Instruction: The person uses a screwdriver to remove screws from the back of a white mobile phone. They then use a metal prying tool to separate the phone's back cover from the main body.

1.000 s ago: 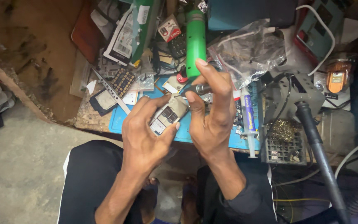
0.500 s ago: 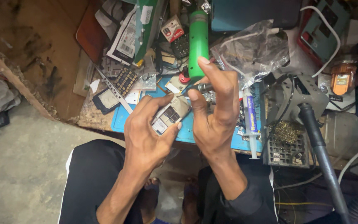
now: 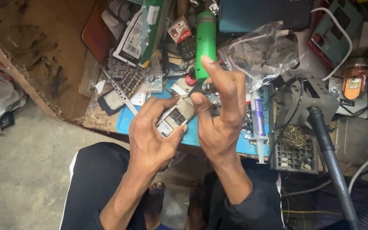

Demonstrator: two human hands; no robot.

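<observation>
My left hand (image 3: 152, 132) grips a small opened phone body (image 3: 174, 117) with its circuit board facing up, held over the front edge of a blue work mat (image 3: 126, 120). My right hand (image 3: 222, 108) is closed around the metal end of a green-handled tool (image 3: 205, 42), thumb and fingers pinching it near the tip. The tool's tip rests at the upper end of the phone body. Both hands hover just above my lap, in front of the cluttered bench.
A syringe (image 3: 258, 123) lies on the mat right of my hand. A crumpled clear plastic bag (image 3: 265, 51), a brass-wool tip cleaner (image 3: 295, 138), a black hose (image 3: 329, 149), phone keypads (image 3: 130, 81) and loose parts crowd the bench. Bare concrete floor (image 3: 26, 170) is at left.
My right hand went from open fingers to gripping the green-handled tool and bringing its tip to the phone body. The left hand kept holding the phone.
</observation>
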